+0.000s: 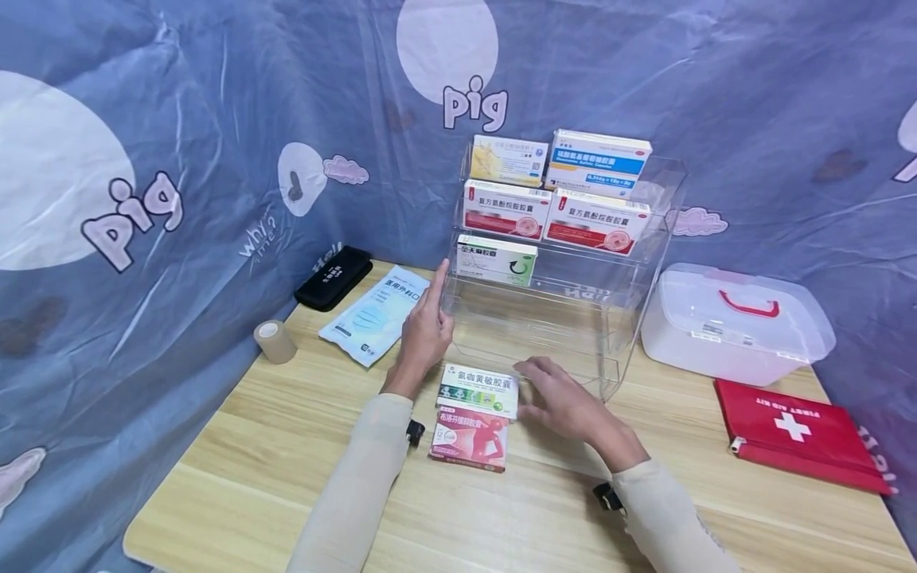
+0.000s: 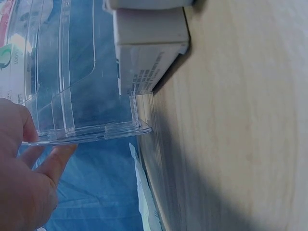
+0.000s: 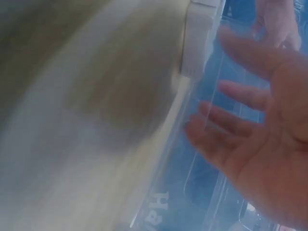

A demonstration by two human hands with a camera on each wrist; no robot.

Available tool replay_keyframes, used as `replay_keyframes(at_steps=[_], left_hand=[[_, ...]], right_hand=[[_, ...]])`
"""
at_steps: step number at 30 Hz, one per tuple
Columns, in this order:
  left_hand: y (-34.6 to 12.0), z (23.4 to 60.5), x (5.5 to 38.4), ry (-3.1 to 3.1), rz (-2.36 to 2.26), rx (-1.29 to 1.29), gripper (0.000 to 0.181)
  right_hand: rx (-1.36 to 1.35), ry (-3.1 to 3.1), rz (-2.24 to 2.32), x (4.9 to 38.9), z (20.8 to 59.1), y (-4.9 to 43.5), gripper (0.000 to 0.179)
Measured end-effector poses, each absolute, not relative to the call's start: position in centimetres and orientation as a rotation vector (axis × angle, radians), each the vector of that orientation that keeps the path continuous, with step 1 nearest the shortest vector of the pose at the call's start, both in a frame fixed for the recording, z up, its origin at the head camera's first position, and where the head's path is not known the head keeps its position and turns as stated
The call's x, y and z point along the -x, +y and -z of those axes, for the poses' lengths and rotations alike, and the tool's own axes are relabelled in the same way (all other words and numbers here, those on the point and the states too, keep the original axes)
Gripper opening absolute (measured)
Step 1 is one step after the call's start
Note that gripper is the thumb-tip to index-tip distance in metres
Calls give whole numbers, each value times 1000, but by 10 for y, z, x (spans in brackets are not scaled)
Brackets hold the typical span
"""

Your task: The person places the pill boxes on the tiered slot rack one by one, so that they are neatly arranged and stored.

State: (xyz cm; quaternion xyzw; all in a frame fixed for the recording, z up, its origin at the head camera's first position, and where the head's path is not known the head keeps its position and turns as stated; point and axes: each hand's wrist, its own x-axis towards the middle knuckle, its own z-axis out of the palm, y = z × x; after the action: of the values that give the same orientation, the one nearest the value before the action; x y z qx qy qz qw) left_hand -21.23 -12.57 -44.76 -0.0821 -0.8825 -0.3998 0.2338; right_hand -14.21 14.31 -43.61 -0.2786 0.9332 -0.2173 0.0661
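A clear acrylic tiered rack (image 1: 533,312) stands on the table with medicine boxes on its upper steps. My left hand (image 1: 424,330) pinches the rack's left side panel; in the left wrist view the thumb lies on one side and the fingers (image 2: 60,159) on the other. In front of the rack are a white-and-green medicine box (image 1: 478,383) and a pink medicine box (image 1: 469,439), one right in front of the other. My right hand (image 1: 562,398) is beside the white-and-green box's right end. Its fingers (image 3: 231,120) are spread and hold nothing.
A white-and-green box (image 1: 494,261) sits on the third step, left side. Left of the rack lie a mask packet (image 1: 376,314), a black case (image 1: 333,278) and a tape roll (image 1: 275,341). To the right are a clear-lidded box (image 1: 731,326) and a red first aid pouch (image 1: 802,438).
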Motion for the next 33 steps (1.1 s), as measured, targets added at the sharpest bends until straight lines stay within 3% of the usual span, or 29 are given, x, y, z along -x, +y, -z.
replay_keyframes(at_steps=[10,22,33], left_hand=[[-128,448,213,-2424,1081,215,102],[-129,451,212,-2400,1062,242,103],[-128,450,211,-2405,1070,237,103]], right_hand=[[1056,2862,675,136,441,139,52],[907,2770,660,132,444,136,70],[828,2788,606,132,443,130,62]])
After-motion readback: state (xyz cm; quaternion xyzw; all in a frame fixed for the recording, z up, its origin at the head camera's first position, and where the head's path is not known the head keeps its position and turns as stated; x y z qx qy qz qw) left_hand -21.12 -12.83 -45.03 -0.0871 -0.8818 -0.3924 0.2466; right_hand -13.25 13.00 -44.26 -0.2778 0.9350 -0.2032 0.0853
